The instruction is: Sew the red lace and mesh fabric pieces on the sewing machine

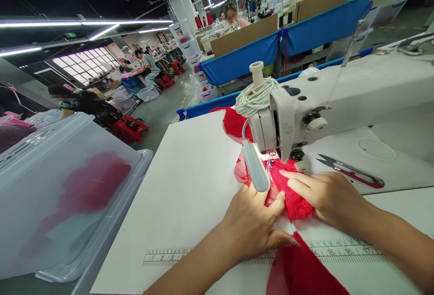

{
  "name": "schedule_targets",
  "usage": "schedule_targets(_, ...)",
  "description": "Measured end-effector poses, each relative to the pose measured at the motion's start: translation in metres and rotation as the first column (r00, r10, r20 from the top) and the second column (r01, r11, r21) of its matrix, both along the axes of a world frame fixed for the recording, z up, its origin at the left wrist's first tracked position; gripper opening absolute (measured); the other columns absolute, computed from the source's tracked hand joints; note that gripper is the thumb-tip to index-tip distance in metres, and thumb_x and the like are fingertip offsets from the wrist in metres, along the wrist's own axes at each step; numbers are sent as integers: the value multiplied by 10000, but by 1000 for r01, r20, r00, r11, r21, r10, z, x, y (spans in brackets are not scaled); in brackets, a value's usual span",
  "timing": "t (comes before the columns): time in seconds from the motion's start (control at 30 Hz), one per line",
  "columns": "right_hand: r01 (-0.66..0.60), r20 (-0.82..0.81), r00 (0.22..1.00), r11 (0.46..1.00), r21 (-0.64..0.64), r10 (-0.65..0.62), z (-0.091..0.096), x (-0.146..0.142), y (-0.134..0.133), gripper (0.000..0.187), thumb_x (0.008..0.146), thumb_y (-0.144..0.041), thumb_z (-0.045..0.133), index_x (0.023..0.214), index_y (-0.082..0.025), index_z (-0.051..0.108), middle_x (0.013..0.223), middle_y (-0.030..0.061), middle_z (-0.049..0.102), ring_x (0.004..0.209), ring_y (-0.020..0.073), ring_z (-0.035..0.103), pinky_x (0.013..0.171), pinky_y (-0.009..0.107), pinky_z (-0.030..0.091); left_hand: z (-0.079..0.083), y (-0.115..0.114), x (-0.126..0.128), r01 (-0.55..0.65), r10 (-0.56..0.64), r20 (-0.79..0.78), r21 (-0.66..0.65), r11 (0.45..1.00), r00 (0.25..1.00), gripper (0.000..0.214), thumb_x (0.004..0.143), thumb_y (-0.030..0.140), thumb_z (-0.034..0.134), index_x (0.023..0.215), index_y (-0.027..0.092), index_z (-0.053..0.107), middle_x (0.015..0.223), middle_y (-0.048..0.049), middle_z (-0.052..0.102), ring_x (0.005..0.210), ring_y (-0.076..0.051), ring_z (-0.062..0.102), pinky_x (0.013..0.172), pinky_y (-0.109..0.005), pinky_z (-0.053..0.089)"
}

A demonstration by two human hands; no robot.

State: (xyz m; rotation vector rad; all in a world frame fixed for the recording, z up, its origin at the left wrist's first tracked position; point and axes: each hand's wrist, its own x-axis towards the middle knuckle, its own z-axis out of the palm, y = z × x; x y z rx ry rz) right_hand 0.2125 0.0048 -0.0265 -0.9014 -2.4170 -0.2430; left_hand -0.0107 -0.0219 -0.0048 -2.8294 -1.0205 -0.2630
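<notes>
Red lace fabric (300, 203) lies under the needle area of a white sewing machine (359, 87), with sheer red mesh beside it. My left hand (252, 222) is on the near left side of the fabric, fingers closed on it; the lamp hides some fingertips. My right hand (330, 195) holds the lace from the right, its fingertips close to the presser foot (270, 164). A darker red fabric piece (305, 270) hangs toward me below my left thumb, joined by a narrow pale strip.
Thread snips (352, 171) lie right of the fabric on the machine bed. A small grey lamp (256, 167) hangs before the needle. A printed ruler (162, 256) runs along the white table (152, 195). Left stands a translucent bin (44, 204). Several people work at tables beyond.
</notes>
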Motion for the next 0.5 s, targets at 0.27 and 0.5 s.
schedule_targets(0.27, 7, 40, 999, 1000, 7, -8, -2, 2, 2, 306, 611, 39, 434, 756, -193, 571, 637, -8, 624, 431, 135, 451, 453, 309, 205, 1, 1, 0, 6, -6, 23, 35, 999, 1000, 910, 930, 751, -2, 1093, 154, 664, 1121, -194, 652, 758, -232, 572, 635, -347, 443)
schedule_targets(0.5, 3, 50, 999, 1000, 7, -3, -5, 4, 2, 364, 602, 43, 435, 829, -179, 612, 843, 43, 746, 498, 148, 521, 466, 312, 265, -2, 2, -2, -4, 4, 2, 13, 1000, 1000, 943, 915, 759, -19, 1185, 157, 654, 1150, -208, 636, 777, -242, 577, 657, -362, 460)
